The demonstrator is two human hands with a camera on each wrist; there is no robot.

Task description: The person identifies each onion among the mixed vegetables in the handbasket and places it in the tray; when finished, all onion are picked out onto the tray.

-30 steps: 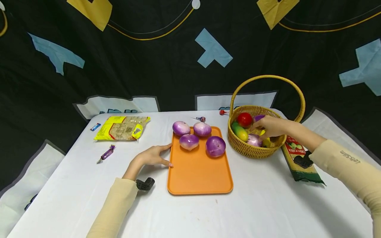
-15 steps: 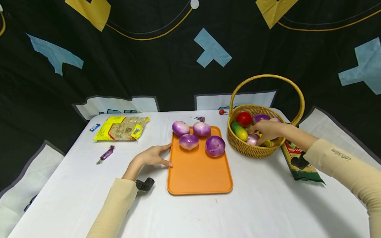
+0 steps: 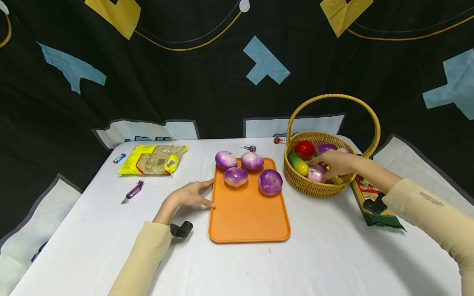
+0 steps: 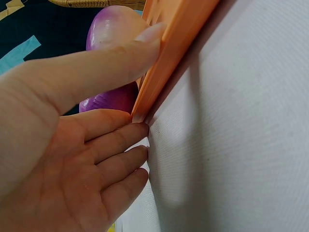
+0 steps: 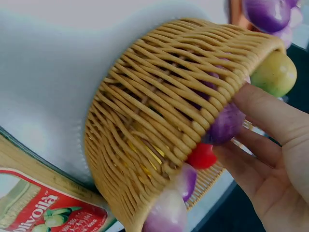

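My left hand [image 3: 190,194] rests at the left edge of an orange tray [image 3: 249,218], its thumb on the rim and its fingers straight against the side. On the tray's far half sit several purple-and-white onions [image 3: 235,176]. At the right, my right hand [image 3: 335,162] reaches into a wicker basket [image 3: 309,189] and grips a purple onion [image 5: 226,124] between thumb and fingers. Around it in the basket lie a red tomato-like ball [image 3: 305,149], a green-yellow mango-like fruit [image 3: 298,163] and more purple onions [image 3: 326,148]. The hand partly hides a yellow thing.
The basket's tall handle [image 3: 333,96] arches above its contents. A green and red Olivoilà packet [image 3: 383,218] lies under the right forearm. A yellow food bag [image 3: 153,159] and wrapped candies [image 3: 133,191] lie at left; lollipops [image 3: 252,148] sit behind the tray.
My right hand has shifted slightly left in the basket and its fingers have come around the onion. Purple onions behind it show more. The left hand has not moved.
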